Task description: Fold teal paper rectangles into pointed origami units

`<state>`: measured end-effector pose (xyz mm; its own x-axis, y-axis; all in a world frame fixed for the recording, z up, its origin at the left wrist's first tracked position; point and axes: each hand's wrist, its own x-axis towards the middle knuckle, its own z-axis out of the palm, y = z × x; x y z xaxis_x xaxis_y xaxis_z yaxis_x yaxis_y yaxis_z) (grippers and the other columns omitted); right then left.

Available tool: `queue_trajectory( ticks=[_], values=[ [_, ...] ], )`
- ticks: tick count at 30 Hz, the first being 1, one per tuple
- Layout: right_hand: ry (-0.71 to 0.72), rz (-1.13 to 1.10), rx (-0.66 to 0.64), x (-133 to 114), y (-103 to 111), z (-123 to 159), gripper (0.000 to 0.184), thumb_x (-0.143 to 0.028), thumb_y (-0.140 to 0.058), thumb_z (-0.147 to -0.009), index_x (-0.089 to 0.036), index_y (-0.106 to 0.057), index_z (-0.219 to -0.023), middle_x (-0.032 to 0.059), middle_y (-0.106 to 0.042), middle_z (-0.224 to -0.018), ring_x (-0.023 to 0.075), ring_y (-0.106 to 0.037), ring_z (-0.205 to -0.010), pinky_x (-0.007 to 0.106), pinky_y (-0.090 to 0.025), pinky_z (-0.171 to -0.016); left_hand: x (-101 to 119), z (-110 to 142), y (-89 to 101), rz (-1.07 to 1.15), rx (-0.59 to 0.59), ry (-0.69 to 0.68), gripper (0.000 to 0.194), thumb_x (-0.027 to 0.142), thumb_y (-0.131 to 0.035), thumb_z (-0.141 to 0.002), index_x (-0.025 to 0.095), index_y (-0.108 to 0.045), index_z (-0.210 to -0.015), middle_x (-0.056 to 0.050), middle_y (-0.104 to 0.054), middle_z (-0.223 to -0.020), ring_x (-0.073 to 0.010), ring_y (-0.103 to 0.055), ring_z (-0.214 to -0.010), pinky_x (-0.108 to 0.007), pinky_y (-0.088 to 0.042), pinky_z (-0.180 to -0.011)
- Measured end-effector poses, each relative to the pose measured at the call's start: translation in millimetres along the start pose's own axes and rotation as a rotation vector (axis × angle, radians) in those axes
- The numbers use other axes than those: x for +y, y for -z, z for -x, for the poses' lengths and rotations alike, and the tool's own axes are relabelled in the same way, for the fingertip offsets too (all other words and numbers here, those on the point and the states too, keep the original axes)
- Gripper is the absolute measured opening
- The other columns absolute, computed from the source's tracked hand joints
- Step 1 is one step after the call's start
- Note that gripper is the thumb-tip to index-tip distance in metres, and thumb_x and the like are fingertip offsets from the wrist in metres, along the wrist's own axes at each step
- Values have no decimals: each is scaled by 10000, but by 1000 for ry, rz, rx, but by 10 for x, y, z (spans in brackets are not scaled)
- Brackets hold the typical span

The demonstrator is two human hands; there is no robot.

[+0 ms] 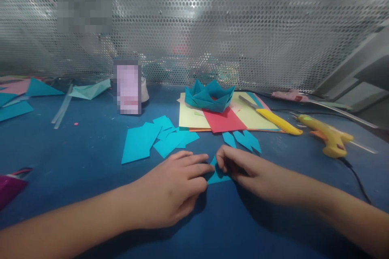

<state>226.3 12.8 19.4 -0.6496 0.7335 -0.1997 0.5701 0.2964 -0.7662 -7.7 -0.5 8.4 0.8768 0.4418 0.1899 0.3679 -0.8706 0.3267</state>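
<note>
A small blue piece of paper lies on the table between my two hands, partly covered by their fingers. My left hand rests on its left side, fingers stretched out and fingertips touching the paper. Over the right part, my right hand has its fingers curled in and closed against the paper. Just beyond the hands are several loose blue paper pieces at the left. Some small folded blue strips lie close to my right knuckles.
Behind sits a folded blue paper flower on red paper and pale yellow sheets. A yellow box cutter and yellow glue gun are at right. Clear glue sticks lie left. A perforated metal panel borders the back.
</note>
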Motion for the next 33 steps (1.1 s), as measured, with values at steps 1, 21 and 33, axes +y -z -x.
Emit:
queue_trajectory(
  ticks=[1, 21, 33],
  values=[
    [3, -7, 6, 7, -3, 8, 373, 96, -352, -669, -202, -439, -877, -24, -441, -794, 124, -411, -698, 234, -383, -632, 5, 0, 10, 5, -24, 0, 164, 130, -451, -879, 179, -588, -955, -69, -499, -1392, -271, -378, -1339, -482, -305, -1080],
    [464, 617, 72, 85, 3, 34, 221, -174, -460, -940, -233, -658, -1019, 50, -630, -937, 170, -561, -793, 283, -433, -669, 3, 40, 22, 78, 48, -12, 249, 344, -439, -951, 149, -573, -1029, -132, -574, -1078, -255, -534, -1022, -434, -429, -932],
    [548, 955, -38, 39, 174, 120, 460, -34, -489, -817, -247, -542, -1222, 42, -610, -967, 172, -519, -728, 289, -376, -595, 30, 16, -32, 46, 144, -72, 205, 201, -413, -937, 122, -602, -941, -103, -662, -966, -203, -604, -855, -349, -486, -782]
  ],
)
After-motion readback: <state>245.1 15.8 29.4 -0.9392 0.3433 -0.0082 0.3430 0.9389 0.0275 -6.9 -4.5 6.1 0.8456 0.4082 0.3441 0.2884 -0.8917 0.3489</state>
